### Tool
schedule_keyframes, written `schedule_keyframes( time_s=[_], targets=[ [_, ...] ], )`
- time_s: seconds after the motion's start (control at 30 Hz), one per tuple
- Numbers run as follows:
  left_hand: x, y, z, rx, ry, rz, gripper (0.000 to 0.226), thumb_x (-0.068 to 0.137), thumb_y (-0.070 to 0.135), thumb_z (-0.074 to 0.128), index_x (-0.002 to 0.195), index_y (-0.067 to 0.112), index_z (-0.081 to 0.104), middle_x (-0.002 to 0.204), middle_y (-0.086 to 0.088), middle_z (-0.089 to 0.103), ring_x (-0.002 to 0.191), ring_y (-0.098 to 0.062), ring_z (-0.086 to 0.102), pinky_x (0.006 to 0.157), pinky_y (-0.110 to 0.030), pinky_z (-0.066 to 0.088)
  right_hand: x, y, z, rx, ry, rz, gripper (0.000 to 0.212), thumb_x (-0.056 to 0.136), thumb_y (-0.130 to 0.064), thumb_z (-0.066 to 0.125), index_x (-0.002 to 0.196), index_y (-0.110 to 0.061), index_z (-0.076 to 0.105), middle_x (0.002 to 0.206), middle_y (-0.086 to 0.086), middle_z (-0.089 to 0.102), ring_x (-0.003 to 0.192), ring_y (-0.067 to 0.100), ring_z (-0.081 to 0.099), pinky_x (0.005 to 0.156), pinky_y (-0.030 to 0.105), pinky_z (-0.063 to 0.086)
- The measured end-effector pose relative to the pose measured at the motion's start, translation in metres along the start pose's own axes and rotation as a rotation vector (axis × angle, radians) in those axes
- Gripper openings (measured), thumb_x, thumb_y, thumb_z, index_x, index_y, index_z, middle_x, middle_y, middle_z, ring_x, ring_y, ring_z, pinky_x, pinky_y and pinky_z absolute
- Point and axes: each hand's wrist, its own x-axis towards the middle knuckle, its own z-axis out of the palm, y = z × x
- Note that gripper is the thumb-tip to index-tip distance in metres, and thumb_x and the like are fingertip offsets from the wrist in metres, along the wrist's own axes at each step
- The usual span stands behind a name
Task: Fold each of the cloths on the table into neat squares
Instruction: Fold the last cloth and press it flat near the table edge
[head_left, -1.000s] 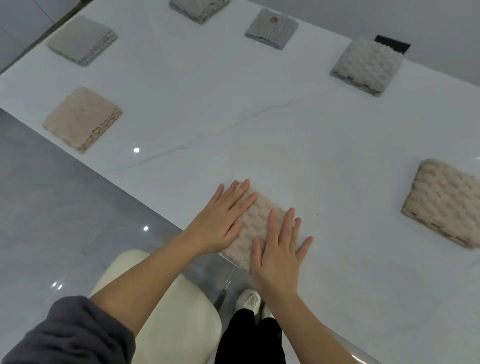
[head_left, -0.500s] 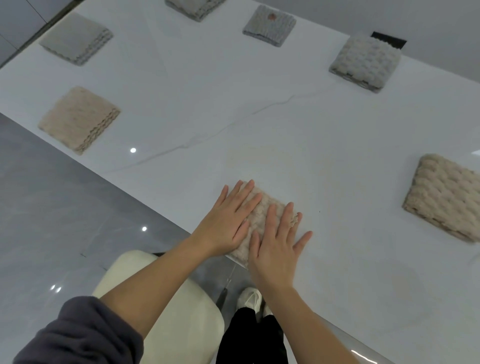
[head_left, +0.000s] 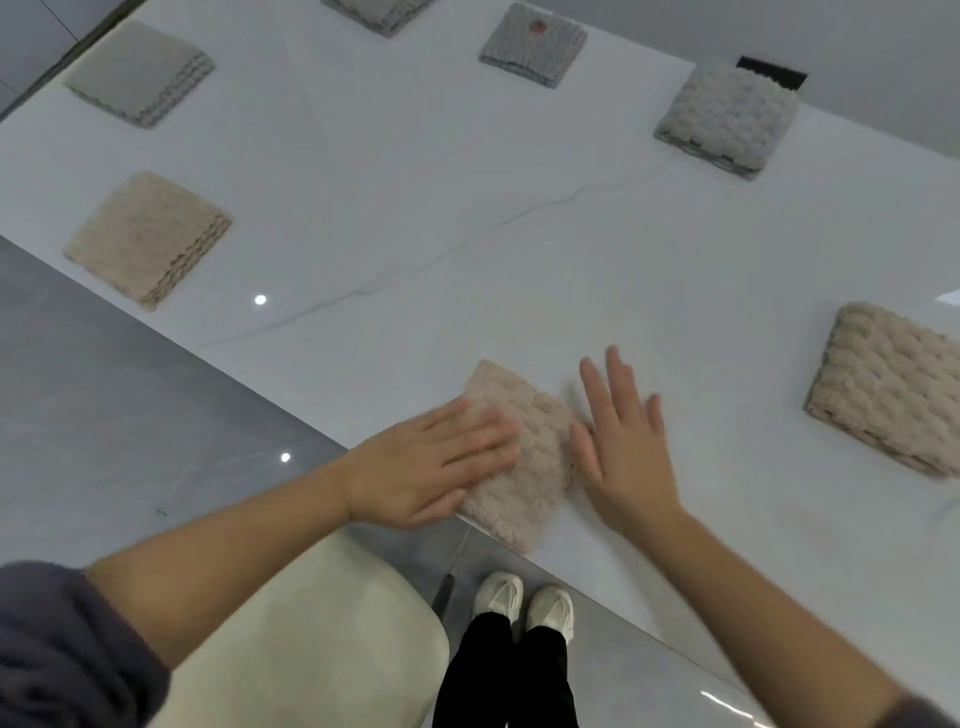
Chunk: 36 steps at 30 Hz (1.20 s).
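Note:
A small beige knitted cloth (head_left: 522, 457), folded into a square, lies at the near edge of the white table (head_left: 467, 208). My left hand (head_left: 431, 467) rests flat on the cloth's left side, fingers spread and blurred. My right hand (head_left: 623, 447) is flat and open just to the right of the cloth, its thumb side at the cloth's edge. Other folded cloths lie around the table: beige (head_left: 148, 236) at left, grey (head_left: 140, 73) at far left, grey (head_left: 532, 44) at the back, pale grey (head_left: 727, 119) at back right, beige (head_left: 893, 387) at right.
Another grey cloth (head_left: 376, 13) is cut off by the top edge. A cream chair seat (head_left: 322, 634) stands beside my legs below the table's near edge. The grey tiled floor (head_left: 130, 415) lies to the left. A dark slot (head_left: 771, 73) sits behind the pale grey cloth.
My right hand has slid off the cloth to its right side. My left hand has moved toward the cloth's left part. The cloth's middle is now uncovered.

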Motion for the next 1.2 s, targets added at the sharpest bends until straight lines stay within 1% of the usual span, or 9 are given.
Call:
schedule_keyframes(
  time_s=[0.1,0.2,0.3,0.5,0.7,0.83,0.93,1.03,1.2],
  targets=[
    [0.005,0.005,0.007,0.092,-0.076,0.319,0.054,0.099,0.024,0.043,0.15,0.009,0.033,0.159,-0.008,0.026,0.148,-0.023,0.019,0.12,-0.046,0.018,0.036,0.013,-0.005,-0.105,-0.144,-0.454,0.056,0.102,-0.039,0.026,0.155,-0.03,0.014,0.164,-0.003,0.001,0.15,0.02,0.011,0.12,0.05,0.015],
    [0.024,0.006,0.018,0.123,-0.108,0.557,0.049,0.1,0.012,0.041,0.149,0.008,0.036,0.158,-0.007,0.029,0.147,-0.023,0.024,0.118,-0.046,0.022,0.065,0.014,0.003,-0.244,-0.289,-0.739,0.052,0.104,-0.04,0.021,0.155,-0.036,0.012,0.164,-0.006,-0.001,0.151,0.018,0.009,0.121,0.048,0.008],
    [0.037,0.001,0.028,0.146,-0.12,0.656,0.051,0.1,0.008,0.037,0.151,0.009,0.033,0.159,-0.005,0.027,0.147,-0.022,0.022,0.119,-0.044,0.019,0.084,0.014,0.006,-0.3,-0.362,-0.825,0.052,0.104,-0.04,0.02,0.155,-0.035,0.011,0.164,-0.007,-0.003,0.151,0.015,0.003,0.121,0.05,0.001],
    [0.048,-0.009,0.034,0.096,-0.114,0.662,0.045,0.101,0.007,0.041,0.146,0.005,0.041,0.155,-0.009,0.035,0.145,-0.023,0.03,0.12,-0.042,0.021,0.085,0.012,0.016,-0.306,-0.35,-0.924,0.052,0.105,-0.034,0.021,0.156,-0.023,0.02,0.164,-0.002,0.01,0.151,0.018,0.006,0.12,0.054,0.001],
    [0.05,-0.006,0.03,0.069,-0.102,0.632,0.045,0.1,0.008,0.042,0.146,0.005,0.041,0.155,-0.01,0.034,0.145,-0.023,0.029,0.12,-0.041,0.019,0.085,0.014,0.019,-0.325,-0.324,-0.894,0.052,0.105,-0.034,0.021,0.156,-0.024,0.019,0.164,-0.001,0.009,0.151,0.02,0.005,0.118,0.059,0.003],
    [0.03,-0.004,0.006,0.034,-0.034,0.363,0.054,0.096,0.015,0.048,0.147,0.002,0.037,0.156,-0.014,0.031,0.147,-0.027,0.023,0.12,-0.046,0.019,0.062,0.012,0.008,-0.302,-0.172,-0.65,0.056,0.103,-0.038,0.02,0.156,-0.02,0.019,0.164,0.001,0.009,0.151,0.021,0.006,0.119,0.055,0.001],
    [0.01,-0.005,-0.01,0.016,0.072,-0.036,0.057,0.094,0.019,0.041,0.146,-0.001,0.034,0.155,-0.018,0.031,0.147,-0.03,0.022,0.12,-0.047,0.017,0.024,-0.005,0.011,-0.254,0.054,-0.39,0.059,0.1,-0.033,0.026,0.151,-0.004,0.027,0.16,0.013,0.021,0.148,0.028,0.018,0.114,0.058,0.014],
    [0.015,0.01,-0.001,0.021,0.078,-0.444,0.063,0.097,0.028,0.031,0.151,-0.002,0.02,0.16,-0.017,0.015,0.15,-0.026,0.008,0.121,-0.045,0.01,-0.004,-0.032,0.037,-0.235,0.078,-0.2,0.062,0.097,-0.032,0.03,0.149,0.002,0.029,0.159,0.018,0.022,0.148,0.032,0.018,0.115,0.058,0.012],
    [0.028,0.022,0.025,0.075,-0.033,-0.623,0.063,0.097,0.032,0.023,0.152,0.001,0.016,0.161,-0.015,0.012,0.15,-0.025,0.008,0.118,-0.047,0.009,-0.015,-0.05,0.068,-0.252,0.043,-0.025,0.063,0.096,-0.032,0.029,0.148,0.004,0.03,0.158,0.019,0.021,0.148,0.033,0.016,0.115,0.059,0.014]
  ],
)
